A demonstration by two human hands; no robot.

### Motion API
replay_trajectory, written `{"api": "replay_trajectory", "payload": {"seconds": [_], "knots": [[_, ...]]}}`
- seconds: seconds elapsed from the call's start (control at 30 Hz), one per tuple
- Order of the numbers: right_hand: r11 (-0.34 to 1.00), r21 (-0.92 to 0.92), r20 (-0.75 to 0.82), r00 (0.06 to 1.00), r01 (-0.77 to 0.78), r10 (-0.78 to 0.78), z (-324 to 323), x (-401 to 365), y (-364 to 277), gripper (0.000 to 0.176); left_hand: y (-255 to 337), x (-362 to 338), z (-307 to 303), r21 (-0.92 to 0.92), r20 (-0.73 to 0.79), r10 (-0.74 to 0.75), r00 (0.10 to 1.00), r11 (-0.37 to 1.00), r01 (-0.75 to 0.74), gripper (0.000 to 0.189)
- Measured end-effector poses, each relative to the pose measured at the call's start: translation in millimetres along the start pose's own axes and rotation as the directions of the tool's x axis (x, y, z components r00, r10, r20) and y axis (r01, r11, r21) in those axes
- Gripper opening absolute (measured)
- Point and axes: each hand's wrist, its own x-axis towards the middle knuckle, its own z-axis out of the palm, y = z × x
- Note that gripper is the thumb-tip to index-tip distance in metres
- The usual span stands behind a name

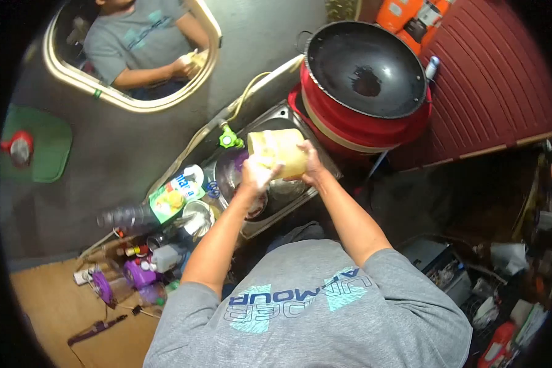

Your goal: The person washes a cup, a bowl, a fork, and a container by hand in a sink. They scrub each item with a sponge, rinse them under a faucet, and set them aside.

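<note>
Above the stainless-steel sink (308, 195), nearer its far edge than its near one, we hold a pale yellow, rounded container (282, 151) between both hands. Our left forearm (218, 236) reaches forward and slightly inward, and the left hand (259, 175) presses against the container's near left side, its fingers narrowed on the wall and streaked with something whitish. Our right forearm (349, 211) slants forward and to the left, its elbow bent outward, and the right hand (313, 162) grips the right side, fingers curled around the wall toward the underside. The container is lifted clear of the sink, its side turned toward us; we cannot tell what, if anything, it holds.

Below it, partly hidden by our left hand, rounded dishes sit in the sink. Just beside the sink's far left edge is a bright green tap handle (229, 138). To the left, near the sink, stand a green and white printed pouch (173, 197) and a shiny metal cup (198, 218). Past the sink's far right corner, a wide black wok (367, 69) rests on a red round tub (343, 126).
</note>
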Motion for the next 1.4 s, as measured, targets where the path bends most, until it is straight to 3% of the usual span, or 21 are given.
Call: {"api": "replay_trajectory", "payload": {"seconds": [0.07,0.2,0.23,0.27,0.33,0.37,0.47,0.5,0.53,0.6,0.63,0.7,0.8,0.83,0.93,0.97,1.07,1.17,1.3,1.37,1.4], "knots": [[0.954,0.247,0.150,0.980,-0.168,0.133,-8,9,-6,0.065,-20,-10,2,0.114,0.084,0.350,0.933,0.927,-0.358,0.029],[0.932,-0.031,-0.097,0.929,-0.362,0.358,11,-3,-16,0.062,-30,-3,-12,0.000,0.059,0.011,0.998,1.000,-0.012,0.024],[0.978,-0.057,-0.068,0.979,-0.198,0.194,4,9,-6,0.062,-33,5,-7,-0.099,0.068,-0.321,0.945,0.940,0.327,0.024],[0.997,-0.078,-0.031,0.999,-0.026,0.023,-4,20,2,0.063,-34,-1,-2,-0.106,0.054,-0.329,0.943,0.937,0.333,0.024],[0.999,-0.005,0.057,0.997,-0.051,0.051,4,17,-13,0.062,10,-10,-9,0.124,-0.077,-0.005,0.997,0.992,0.014,0.021],[0.983,0.125,0.157,0.981,-0.135,0.115,9,13,-21,0.063,-11,-16,-3,-0.061,0.001,0.137,0.991,0.989,-0.137,0.022],[0.956,0.212,0.209,0.965,-0.204,0.159,32,-2,-30,0.065,-30,-13,-13,0.059,0.094,0.235,0.967,0.969,-0.241,0.022],[0.974,0.101,0.174,0.967,-0.204,0.184,32,-8,-30,0.063,-12,-6,-23,0.179,0.160,-0.078,0.984,0.983,0.049,0.020],[0.978,-0.014,0.139,0.969,-0.207,0.207,32,-10,-31,0.061,-25,9,-26,0.264,0.155,0.131,0.979,0.950,-0.169,0.020],[0.991,-0.029,0.162,0.978,-0.129,0.132,7,10,-9,0.059,-29,18,-12,-0.400,-0.093,-0.223,0.970,0.901,0.168,0.020],[0.997,-0.019,0.121,0.989,-0.078,0.080,3,15,-6,0.058,-16,19,-13,-0.404,-0.106,-0.228,0.968,0.899,0.168,0.020],[0.998,0.033,0.120,0.992,-0.053,0.048,-4,21,-12,0.062,5,16,-14,0.119,-0.061,-0.066,0.996,0.990,0.073,0.015],[0.931,0.325,0.215,0.971,-0.168,0.101,33,-2,-41,0.067,-34,-13,2,-0.112,0.163,0.098,0.982,0.991,-0.080,0.015],[0.928,0.313,0.227,0.964,-0.204,0.136,27,1,-43,0.069,-37,-17,-5,0.179,0.299,0.207,0.931,0.947,-0.268,0.022],[0.926,0.277,0.268,0.946,-0.256,0.182,13,2,-50,0.069,-23,-13,-40,0.322,0.442,0.108,0.891,0.908,-0.270,0.031],[0.927,0.267,0.268,0.944,-0.263,0.190,9,4,-48,0.069,-33,-15,-47,0.478,0.438,0.323,0.839,0.707,-0.522,0.033],[0.926,0.266,0.239,0.949,-0.268,0.206,-1,10,-45,0.071,0,8,-80,0.489,0.513,0.322,0.796,0.652,-0.579,0.026],[0.928,0.254,0.221,0.950,-0.274,0.220,3,12,-45,0.071,34,30,-81,0.669,0.460,0.250,0.852,0.534,-0.517,0.021],[0.957,0.134,0.171,0.958,-0.256,0.232,23,21,-48,0.072,6,65,-28,0.774,0.536,-0.321,0.781,0.556,-0.302,0.028],[0.976,0.030,0.189,0.960,-0.217,0.208,27,33,-45,0.068,-31,65,1,0.177,0.529,-0.365,0.766,0.930,0.321,0.035],[0.978,0.037,0.184,0.963,-0.206,0.196,29,32,-47,0.068,-48,65,17,-0.215,0.548,-0.380,0.745,0.797,0.564,0.039]]}}
